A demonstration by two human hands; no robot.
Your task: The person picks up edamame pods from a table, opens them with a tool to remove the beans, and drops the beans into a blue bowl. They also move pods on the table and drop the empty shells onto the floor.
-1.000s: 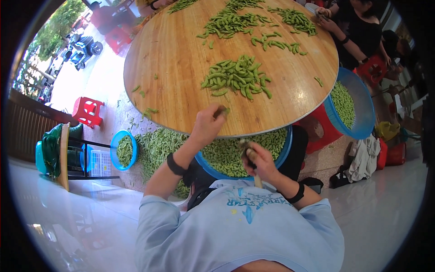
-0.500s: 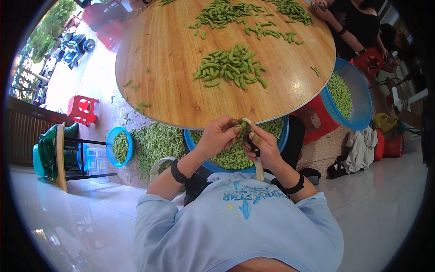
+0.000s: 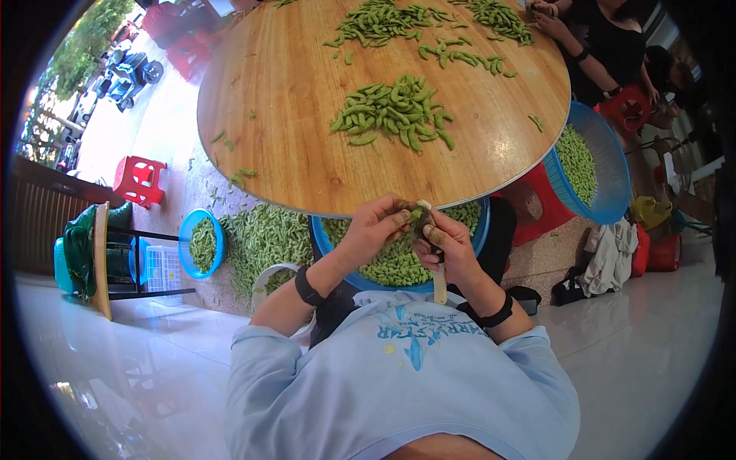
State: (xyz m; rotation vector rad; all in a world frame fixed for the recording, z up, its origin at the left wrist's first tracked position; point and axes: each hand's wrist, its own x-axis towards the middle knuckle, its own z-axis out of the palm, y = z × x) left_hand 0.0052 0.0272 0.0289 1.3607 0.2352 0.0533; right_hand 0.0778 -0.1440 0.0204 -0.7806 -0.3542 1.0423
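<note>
My left hand (image 3: 382, 224) is closed, with thumb and forefinger pinching a green bean pod (image 3: 416, 212) just past the table's near edge. Close against it, my right hand (image 3: 447, 244) grips a slim tool (image 3: 440, 285) with a pale, flat end sticking out below the palm and a dark part by the fingers. The tool's exact kind is hard to make out. Below both hands stands a blue basin (image 3: 484, 234) holding many shelled green beans (image 3: 395, 270). On the round wooden table (image 3: 268, 146) ahead lies a heap of unshelled pods (image 3: 393, 113).
More pods (image 3: 383, 21) lie farther back on the table. A blue basket (image 3: 606, 180) of shelled beans stands at right. Floor at left holds strewn pods (image 3: 264, 238), a blue bowl (image 3: 221, 253) and a red stool (image 3: 140, 181). Another person's hand (image 3: 548, 23) is at far right.
My hands stay together over the basin, with only small finger movements around the pod. The whole view has shifted slightly.
</note>
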